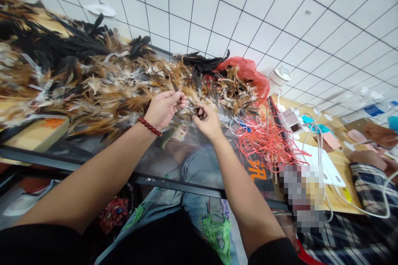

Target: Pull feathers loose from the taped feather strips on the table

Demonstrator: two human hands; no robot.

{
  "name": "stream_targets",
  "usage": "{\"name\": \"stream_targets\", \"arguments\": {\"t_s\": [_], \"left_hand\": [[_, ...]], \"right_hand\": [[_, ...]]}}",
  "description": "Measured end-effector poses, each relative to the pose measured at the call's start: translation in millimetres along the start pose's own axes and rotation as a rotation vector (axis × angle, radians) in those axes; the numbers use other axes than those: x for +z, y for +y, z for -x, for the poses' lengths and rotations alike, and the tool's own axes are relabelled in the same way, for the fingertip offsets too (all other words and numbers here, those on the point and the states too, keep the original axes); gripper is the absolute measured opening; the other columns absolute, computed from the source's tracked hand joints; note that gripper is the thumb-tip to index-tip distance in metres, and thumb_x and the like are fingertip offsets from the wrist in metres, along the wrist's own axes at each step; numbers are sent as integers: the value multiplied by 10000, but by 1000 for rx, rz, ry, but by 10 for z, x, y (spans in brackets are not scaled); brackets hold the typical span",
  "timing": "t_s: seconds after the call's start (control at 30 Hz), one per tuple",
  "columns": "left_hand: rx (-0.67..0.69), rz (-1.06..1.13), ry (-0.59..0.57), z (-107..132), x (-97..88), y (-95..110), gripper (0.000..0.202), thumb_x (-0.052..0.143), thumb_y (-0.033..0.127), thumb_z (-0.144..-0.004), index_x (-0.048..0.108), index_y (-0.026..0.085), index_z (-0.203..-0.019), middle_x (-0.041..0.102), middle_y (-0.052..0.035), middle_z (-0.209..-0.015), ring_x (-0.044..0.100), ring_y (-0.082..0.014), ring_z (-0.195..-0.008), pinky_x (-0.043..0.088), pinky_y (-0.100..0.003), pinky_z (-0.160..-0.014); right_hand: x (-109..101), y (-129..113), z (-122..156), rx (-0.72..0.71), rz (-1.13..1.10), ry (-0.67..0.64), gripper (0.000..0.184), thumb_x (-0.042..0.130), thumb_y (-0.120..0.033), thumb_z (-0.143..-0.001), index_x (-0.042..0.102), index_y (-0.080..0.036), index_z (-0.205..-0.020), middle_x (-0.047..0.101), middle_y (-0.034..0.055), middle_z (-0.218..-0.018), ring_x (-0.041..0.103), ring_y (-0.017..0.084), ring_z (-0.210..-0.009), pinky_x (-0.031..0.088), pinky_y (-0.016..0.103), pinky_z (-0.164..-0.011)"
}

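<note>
My left hand (164, 107), with a dark red bead bracelet (149, 126) at its wrist, is closed in a pinch with the thumb against the fingers. Close by on the right, my right hand (209, 123) has its fingers curled towards the thumb. Whatever either hand pinches is too small and blurred to name. Both hands are just above the near edge of a long heap of brown and cream feathers (124, 83). Beneath them, a shiny dark tabletop (199, 161) reflects my legs.
Black feathers (71, 43) lie at the back left. To the right are a red plastic bag (242, 70), tangled red strings (267, 140), a white lidded cup (280, 76) and white cables (320, 149). A person's plaid sleeve (371, 186) is at the far right. A tiled wall (205, 4) stands behind.
</note>
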State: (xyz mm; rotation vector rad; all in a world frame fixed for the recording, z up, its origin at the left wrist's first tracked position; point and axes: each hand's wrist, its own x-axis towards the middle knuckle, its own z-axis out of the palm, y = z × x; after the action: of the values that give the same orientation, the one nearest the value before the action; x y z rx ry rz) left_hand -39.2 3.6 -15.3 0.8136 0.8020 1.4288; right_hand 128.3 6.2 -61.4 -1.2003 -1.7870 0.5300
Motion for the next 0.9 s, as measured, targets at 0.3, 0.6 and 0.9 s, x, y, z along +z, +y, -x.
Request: {"name": "stream_targets", "arguments": {"t_s": [0.3,0.6,0.9], "left_hand": [[-4,29,-29,2,-17,-1,119,719,196,-750,646,107,-724,656,-50,-735,599,-82,-607,504,-202,-588],[-29,-18,3,1,-14,-60,150,748,212,-722,677,80,-738,668,-60,-699,611,-92,-579,508,-210,-590],[-130,-93,31,35,9,-79,141,766,198,-686,689,82,-707,703,-85,-714,654,-119,-619,552,-237,-636]], "right_hand": [[-96,-98,45,-225,383,-236,214,530,-150,-801,701,-233,-898,610,71,-937,508,229,-970,368,378,-877],[49,-111,-87,507,-945,128,215,736,-342,-677,615,-183,-756,626,-32,-665,481,62,-535,407,198,-531],[65,-183,-61,484,-959,131,264,804,-362,-590,665,-170,-706,645,-35,-614,431,37,-474,361,185,-461]]}}
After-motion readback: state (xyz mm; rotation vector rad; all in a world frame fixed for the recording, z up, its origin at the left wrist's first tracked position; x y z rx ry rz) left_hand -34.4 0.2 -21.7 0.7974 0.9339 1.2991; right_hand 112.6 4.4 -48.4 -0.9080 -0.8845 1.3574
